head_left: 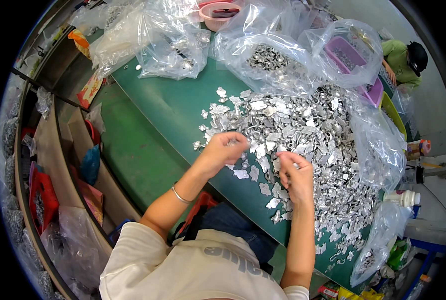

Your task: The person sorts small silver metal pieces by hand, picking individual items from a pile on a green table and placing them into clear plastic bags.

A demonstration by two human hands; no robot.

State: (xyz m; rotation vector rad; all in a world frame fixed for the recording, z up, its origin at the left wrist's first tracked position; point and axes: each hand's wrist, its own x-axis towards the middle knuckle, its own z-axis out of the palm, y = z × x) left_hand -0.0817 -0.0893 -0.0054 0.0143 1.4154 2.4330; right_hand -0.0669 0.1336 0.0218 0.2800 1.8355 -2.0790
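A wide heap of small silvery metal castings (328, 145), many of them flat and figure-shaped, covers much of the green table (155, 107). At its near left edge, my left hand (225, 151) is closed in a pinch, and whatever lies between its fingertips is too small or blurred to name. My right hand (295, 175) is over the heap's near side, thumb and fingers drawn together. A tiny item may be at its fingertips, but I cannot make it out. Several loose castings (240, 174) lie on the tabletop between and below my hands.
Clear plastic bags (168, 45) crowd the table's far side; one open bag (268, 57) holds more metal parts. A pink basket (218, 17) and a purple bin (345, 52) stand behind. Another person (400, 60) is at the far right. Shelving (58, 145) runs along the left.
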